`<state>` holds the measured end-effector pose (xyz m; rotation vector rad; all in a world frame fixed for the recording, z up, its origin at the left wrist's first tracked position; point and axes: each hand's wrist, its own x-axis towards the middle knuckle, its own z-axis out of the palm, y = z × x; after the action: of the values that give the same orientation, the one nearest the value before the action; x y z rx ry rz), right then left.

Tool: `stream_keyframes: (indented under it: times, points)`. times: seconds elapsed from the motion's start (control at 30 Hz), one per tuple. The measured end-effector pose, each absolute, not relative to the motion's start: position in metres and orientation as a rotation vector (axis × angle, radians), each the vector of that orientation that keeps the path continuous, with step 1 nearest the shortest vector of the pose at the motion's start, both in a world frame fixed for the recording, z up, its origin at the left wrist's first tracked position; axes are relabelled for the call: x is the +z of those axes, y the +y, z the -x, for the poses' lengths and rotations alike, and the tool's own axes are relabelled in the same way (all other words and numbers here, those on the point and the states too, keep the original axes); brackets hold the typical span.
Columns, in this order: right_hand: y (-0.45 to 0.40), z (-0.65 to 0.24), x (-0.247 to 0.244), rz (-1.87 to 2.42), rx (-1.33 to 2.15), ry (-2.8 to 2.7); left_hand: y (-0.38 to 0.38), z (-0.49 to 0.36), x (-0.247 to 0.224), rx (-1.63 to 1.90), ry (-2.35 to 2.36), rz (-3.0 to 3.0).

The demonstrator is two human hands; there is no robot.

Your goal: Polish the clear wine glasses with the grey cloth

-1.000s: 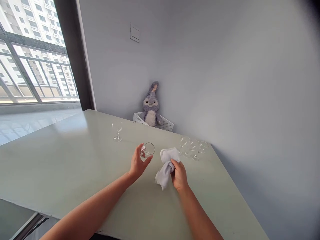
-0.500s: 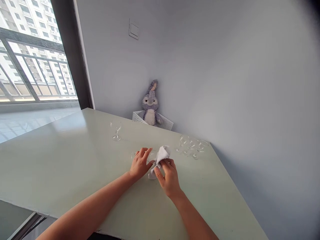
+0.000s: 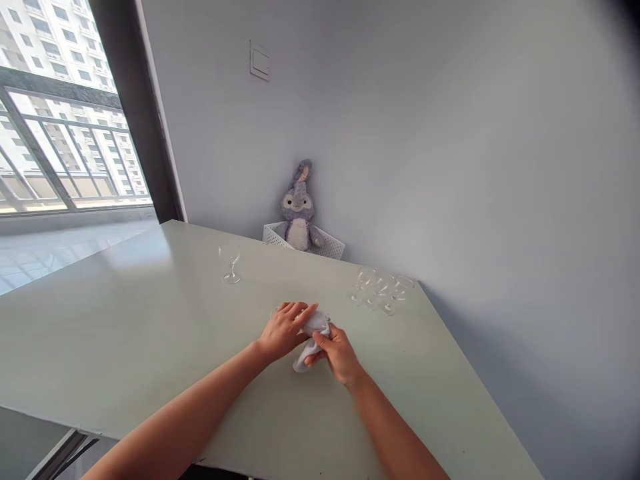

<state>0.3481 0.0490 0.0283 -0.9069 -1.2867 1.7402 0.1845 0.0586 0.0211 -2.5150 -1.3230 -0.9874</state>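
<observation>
A clear stemmed glass lies on its side just above the table, its bowl turned to the right and mostly covered. My left hand is wrapped over it, and a bit of clear glass shows past the hand's left side. My right hand pinches a pale cloth at the rim. Part of the cloth seems to be inside the bowl, while the rest hangs below the fingers. Farther back on the left, another stemmed glass stands upright on the table.
Several upright stemmed glasses are grouped near the right corner of the pale table. Behind the table edge, a plush rabbit sits in a white perforated basket. Walls close off the back and right.
The cloth, raised beside the bowl before, is now pressed into or against it. My right hand has closed around the cloth at the rim. My left hand has rolled over the glass.
</observation>
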Motion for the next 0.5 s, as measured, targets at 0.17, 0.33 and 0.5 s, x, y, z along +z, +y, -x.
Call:
stream_keyframes:
  times: [0.17,0.33,0.5]
  points:
    - [0.059,-0.352,0.029,0.848,1.869,-0.883,0.061,-0.186,0.024,-0.902,-1.327,2.475]
    - [0.052,-0.368,0.049,0.876,1.780,-1.459,0.061,-0.178,0.027,-1.020,-1.672,2.839]
    - [0.055,-0.379,0.054,0.853,1.829,-1.644,0.057,-0.173,0.038,-0.915,-1.783,3.217]
